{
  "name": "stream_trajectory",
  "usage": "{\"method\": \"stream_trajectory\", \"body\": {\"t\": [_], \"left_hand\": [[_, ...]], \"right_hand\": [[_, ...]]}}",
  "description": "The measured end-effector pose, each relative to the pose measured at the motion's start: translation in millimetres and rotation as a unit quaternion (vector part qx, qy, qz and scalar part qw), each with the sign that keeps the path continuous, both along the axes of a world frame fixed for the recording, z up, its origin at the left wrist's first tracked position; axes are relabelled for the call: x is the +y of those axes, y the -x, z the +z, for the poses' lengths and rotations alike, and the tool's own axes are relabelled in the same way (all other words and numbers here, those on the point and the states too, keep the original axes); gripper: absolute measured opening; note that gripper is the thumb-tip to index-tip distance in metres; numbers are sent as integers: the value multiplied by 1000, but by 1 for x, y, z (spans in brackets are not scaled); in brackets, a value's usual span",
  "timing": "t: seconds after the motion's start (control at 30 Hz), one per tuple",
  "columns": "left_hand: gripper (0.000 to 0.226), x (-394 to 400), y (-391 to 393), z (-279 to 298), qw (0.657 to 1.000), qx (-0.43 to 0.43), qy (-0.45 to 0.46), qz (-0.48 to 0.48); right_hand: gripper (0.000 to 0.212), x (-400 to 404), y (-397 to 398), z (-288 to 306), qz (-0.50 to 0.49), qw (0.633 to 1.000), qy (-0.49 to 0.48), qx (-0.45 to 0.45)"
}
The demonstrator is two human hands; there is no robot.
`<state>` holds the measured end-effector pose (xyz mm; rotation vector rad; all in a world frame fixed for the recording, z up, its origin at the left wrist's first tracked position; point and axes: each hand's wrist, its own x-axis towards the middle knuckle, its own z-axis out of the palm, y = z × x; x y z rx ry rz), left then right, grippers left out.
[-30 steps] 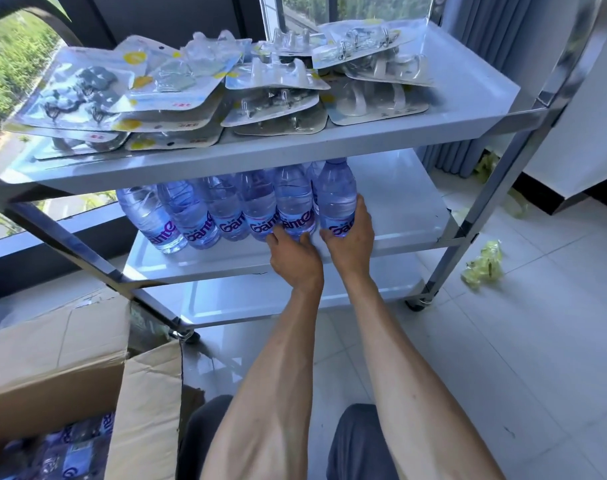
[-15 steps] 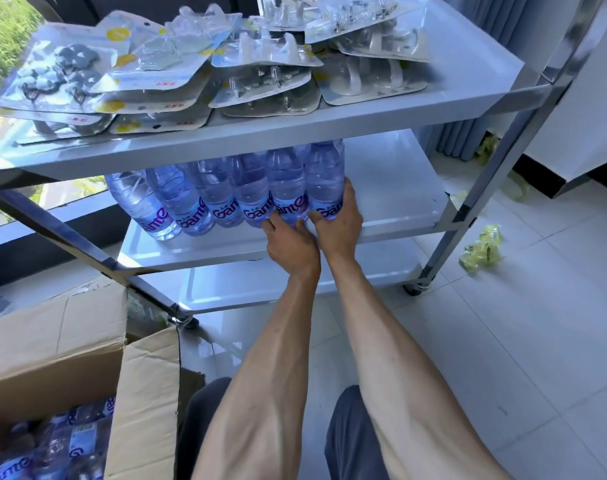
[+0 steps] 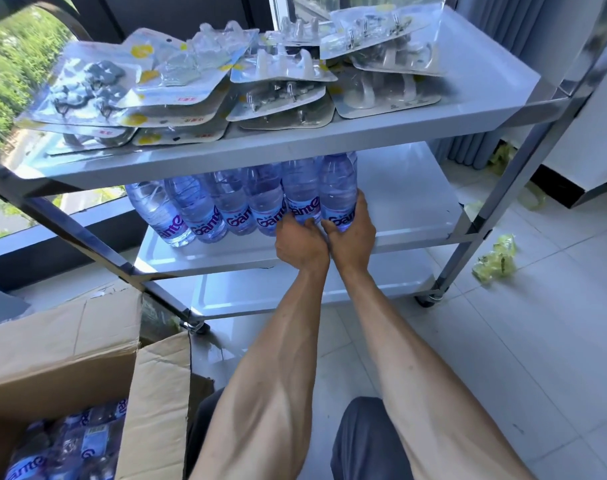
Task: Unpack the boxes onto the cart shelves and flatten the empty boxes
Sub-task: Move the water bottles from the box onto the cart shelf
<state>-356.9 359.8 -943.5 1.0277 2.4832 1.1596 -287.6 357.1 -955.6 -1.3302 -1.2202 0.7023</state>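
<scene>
Unpacking is mid-way: the left hand (image 3: 300, 242) and right hand (image 3: 352, 233) each grip a bottle (image 3: 336, 192) at the row's right end on the middle shelf (image 3: 409, 209); next, release and fetch more from the box (image 3: 87, 355).

Crumpled yellow-green plastic scraps (image 3: 495, 259) lie on the white tiled floor (image 3: 554, 341) beside the far wheel, with more scraps (image 3: 503, 157) (harder to make out) near the grey curtain (image 3: 485, 147). Green trees (image 3: 15, 71) show through the window (image 3: 25, 98).
</scene>
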Motion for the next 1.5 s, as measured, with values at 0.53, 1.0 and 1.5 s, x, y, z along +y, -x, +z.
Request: {"method": "stream_trajectory", "body": {"t": [0.53, 1.0, 1.5], "left_hand": [[31, -17, 42, 1, 989, -68, -114, 68], [81, -31, 57, -3, 998, -67, -15, 3], [84, -32, 60, -11, 999, -45, 1, -18]], "right_hand": [[76, -17, 0, 4, 45, 999, 9, 15], [81, -20, 50, 1, 51, 997, 24, -55], [69, 12, 56, 5, 17, 992, 57, -109]]}}
